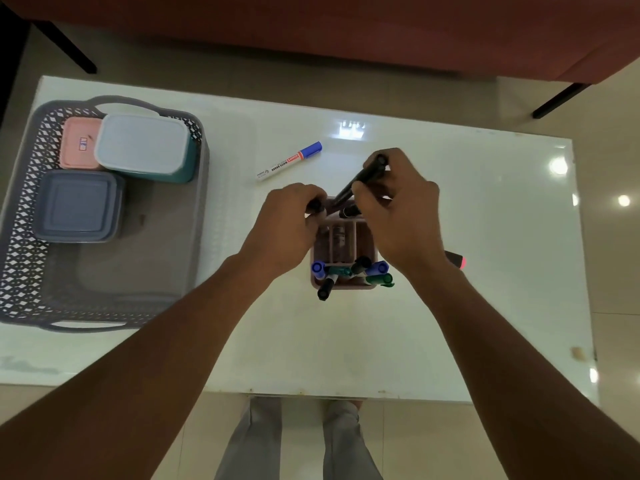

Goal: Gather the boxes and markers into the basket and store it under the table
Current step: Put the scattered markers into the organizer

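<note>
A grey lattice basket [20,237] stands at the table's left end with three lidded boxes inside: pink [78,142], teal with a white lid [142,145] and grey-blue [76,204]. A pink pen holder [341,237] in the middle of the table holds several markers [349,271] at its near end. My right hand [398,216] grips a black marker [363,180] tilted over the holder's far end. At the holder's far left corner, my left hand [287,226] is shut on another black marker [315,205]. A blue-capped whiteboard marker [289,161] lies loose on the table.
The white glass table [485,271] stands before a red sofa [346,29] with black legs. A pink-tipped marker [457,259] pokes out from behind my right wrist. My legs show below the table's near edge.
</note>
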A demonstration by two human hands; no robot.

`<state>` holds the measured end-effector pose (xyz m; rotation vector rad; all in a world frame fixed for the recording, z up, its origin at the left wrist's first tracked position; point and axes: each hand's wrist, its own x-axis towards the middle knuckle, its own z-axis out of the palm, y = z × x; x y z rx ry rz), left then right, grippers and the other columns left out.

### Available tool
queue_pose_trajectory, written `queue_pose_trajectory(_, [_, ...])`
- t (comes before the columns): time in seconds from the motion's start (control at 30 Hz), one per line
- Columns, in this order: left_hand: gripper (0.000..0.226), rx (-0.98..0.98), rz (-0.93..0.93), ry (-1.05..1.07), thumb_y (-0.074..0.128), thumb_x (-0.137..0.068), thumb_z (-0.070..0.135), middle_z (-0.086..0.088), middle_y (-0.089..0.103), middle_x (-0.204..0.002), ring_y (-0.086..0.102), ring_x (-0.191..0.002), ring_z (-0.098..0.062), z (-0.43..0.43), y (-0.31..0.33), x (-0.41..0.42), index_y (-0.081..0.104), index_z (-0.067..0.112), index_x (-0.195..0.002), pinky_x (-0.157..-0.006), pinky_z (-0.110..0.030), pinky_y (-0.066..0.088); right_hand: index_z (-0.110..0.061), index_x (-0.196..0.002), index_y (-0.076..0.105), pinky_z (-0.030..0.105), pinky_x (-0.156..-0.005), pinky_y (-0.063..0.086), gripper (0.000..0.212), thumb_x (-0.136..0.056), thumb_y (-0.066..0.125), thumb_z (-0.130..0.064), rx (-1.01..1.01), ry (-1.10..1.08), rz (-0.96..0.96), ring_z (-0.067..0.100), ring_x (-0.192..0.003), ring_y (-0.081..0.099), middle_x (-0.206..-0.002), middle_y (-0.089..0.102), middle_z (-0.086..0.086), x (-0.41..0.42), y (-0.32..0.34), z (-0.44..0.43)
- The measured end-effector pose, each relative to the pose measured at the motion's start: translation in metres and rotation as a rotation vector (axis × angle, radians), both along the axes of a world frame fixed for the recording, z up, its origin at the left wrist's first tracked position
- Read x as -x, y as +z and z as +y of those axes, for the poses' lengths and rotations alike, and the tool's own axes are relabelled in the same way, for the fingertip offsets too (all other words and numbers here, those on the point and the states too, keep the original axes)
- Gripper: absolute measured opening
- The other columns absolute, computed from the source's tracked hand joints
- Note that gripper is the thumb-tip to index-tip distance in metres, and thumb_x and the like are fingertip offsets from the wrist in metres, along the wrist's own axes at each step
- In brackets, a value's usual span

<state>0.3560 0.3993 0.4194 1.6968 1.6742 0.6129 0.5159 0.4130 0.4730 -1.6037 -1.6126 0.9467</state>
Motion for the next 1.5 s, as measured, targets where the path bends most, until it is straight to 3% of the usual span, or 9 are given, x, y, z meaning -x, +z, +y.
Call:
queue_pose_trajectory(0.1, [0.033, 0.021, -0.054, 0.060, 0.061, -0.087, 0.005, -0.003, 0.070, -0.108, 0.065, -0.095, -0.015, -0.001, -0.008, 0.000, 0.062, 0.012, -0.120, -0.090, -0.031, 0.053, -0.016, -0.103, 0.057, 0.014, -0.070, 0.049, 0.014, -0.091, 0.058, -0.009, 0.056, 0.135, -0.120, 0.006, -0.078, 0.065, -0.089, 0.068, -0.003, 0.006, -0.021, 0.001])
queue_pose_trajectory(0.23, [0.027, -0.009, -0.085, 0.059, 0.061, -0.087, 0.009, 0.002, 0.070, -0.105, 0.062, -0.095, -0.012, -0.002, -0.012, -0.002, 0.065, 0.016, -0.113, -0.086, -0.030, 0.053, -0.015, -0.106, 0.065, 0.036, -0.106, 0.040, 0.020, -0.087, 0.062, -0.009, -0.030, 0.277, -0.489, 0.019, -0.138, 0.035, -0.121, 0.060, -0.003, 0.008, -0.039, 0.009])
queue_pose_trajectory(0.33, [0.030, -0.025, -0.061, 0.053, 0.059, -0.090, 0.013, 0.004, 0.065, -0.116, 0.057, -0.105, -0.017, -0.002, -0.019, -0.004, 0.063, 0.019, -0.119, -0.092, -0.039, 0.050, -0.013, -0.127, 0.059, 0.048, -0.119, 0.017, 0.041, -0.086, 0.066, -0.020, -0.020, 0.274, -0.711, 0.029, -0.145, 0.022, -0.142, 0.048, 0.007, 0.003, -0.038, 0.016])
queue_pose_trajectory(0.53, [0.030, -0.055, -0.069, 0.007, 0.054, -0.092, 0.012, 0.002, 0.062, -0.116, 0.055, -0.104, -0.018, -0.003, -0.023, -0.003, 0.061, 0.018, -0.121, -0.091, -0.034, 0.048, -0.013, -0.090, 0.076, 0.043, -0.101, 0.040, 0.015, -0.086, 0.064, -0.021, -0.018, 0.263, -0.605, 0.032, -0.110, 0.057, -0.097, 0.071, 0.002, -0.003, -0.051, 0.012])
queue_pose_trajectory(0.7, [0.044, -0.023, -0.007, -0.014, 0.051, -0.088, 0.005, 0.001, 0.058, -0.129, 0.052, -0.116, -0.018, -0.001, -0.025, 0.005, 0.054, 0.017, -0.131, -0.099, -0.032, 0.044, -0.013, -0.114, 0.070, 0.034, -0.109, 0.032, 0.028, -0.088, 0.064, -0.017, 0.045, 0.204, -0.484, 0.023, -0.128, 0.048, -0.130, 0.061, 0.006, -0.006, -0.050, 0.012])
queue_pose_trajectory(0.87, [0.043, -0.082, 0.097, 0.099, 0.047, -0.083, -0.003, -0.008, 0.062, -0.120, 0.055, -0.113, -0.024, 0.012, -0.031, 0.024, 0.059, 0.008, -0.123, -0.099, -0.029, 0.041, -0.017, -0.113, 0.067, 0.026, -0.096, 0.047, 0.027, -0.089, 0.056, -0.009, 0.000, -0.021, -0.259, 0.011, -0.123, 0.051, -0.129, 0.060, -0.003, -0.011, -0.040, 0.010])
queue_pose_trajectory(1.0, [0.034, -0.002, 0.288, 0.150, 0.051, -0.094, 0.012, -0.009, 0.057, -0.123, 0.050, -0.114, -0.024, 0.043, -0.047, 0.036, 0.055, 0.010, -0.128, -0.097, -0.034, 0.042, -0.016, -0.107, 0.069, 0.001, -0.090, 0.036, 0.026, -0.089, 0.053, -0.005, -0.021, -0.177, -0.165, 0.006, -0.116, 0.054, -0.120, 0.065, -0.005, -0.012, -0.036, 0.011])
queue_pose_trajectory(1.23, [0.028, 0.163, 0.468, 0.160, 0.056, -0.092, 0.018, -0.015, 0.051, -0.119, 0.049, -0.110, -0.031, 0.072, -0.077, 0.045, 0.053, 0.007, -0.118, -0.086, -0.045, 0.049, -0.018, -0.100, 0.072, 0.024, -0.097, 0.048, 0.030, -0.084, 0.051, -0.004, 0.062, -0.370, 0.008, 0.005, -0.105, 0.063, -0.106, 0.069, -0.013, -0.007, -0.036, 0.022])
queue_pose_trajectory(1.5, [0.018, 0.117, -0.243, 0.346, 0.064, -0.090, 0.016, 0.002, 0.065, -0.096, 0.059, -0.082, -0.009, 0.063, -0.022, 0.024, 0.064, 0.013, -0.107, -0.071, -0.019, 0.051, -0.021, -0.100, 0.069, 0.027, -0.089, 0.053, 0.028, -0.083, 0.053, -0.005, 0.078, -0.445, 0.074, 0.008, -0.105, 0.063, -0.108, 0.071, -0.005, -0.004, -0.023, 0.031])
